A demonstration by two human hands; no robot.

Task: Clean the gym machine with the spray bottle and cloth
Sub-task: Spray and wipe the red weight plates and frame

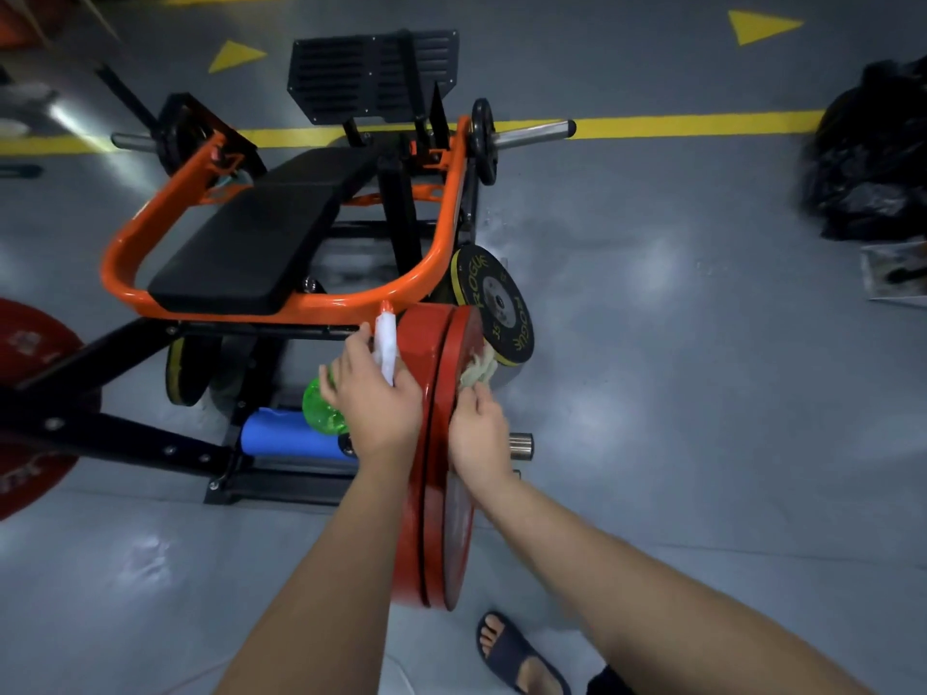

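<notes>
The gym machine has an orange frame (281, 306) and a black padded bench (251, 243). Two red weight plates (431, 494) stand on edge on its near right peg. My left hand (373, 393) grips a spray bottle with a green body (318, 406) and a white nozzle head (386, 338), held against the left face of the red plates. My right hand (479, 433) holds a pale cloth (476, 368) pressed on the right face of the outer red plate, near its top edge.
A black Rogue plate (494, 303) sits just beyond the cloth. A blue roller pad (288, 436) lies under the frame. Red plates (30, 403) stand at the left edge. A black bag (873, 153) lies at the right. My sandalled foot (516, 654) is on the grey floor.
</notes>
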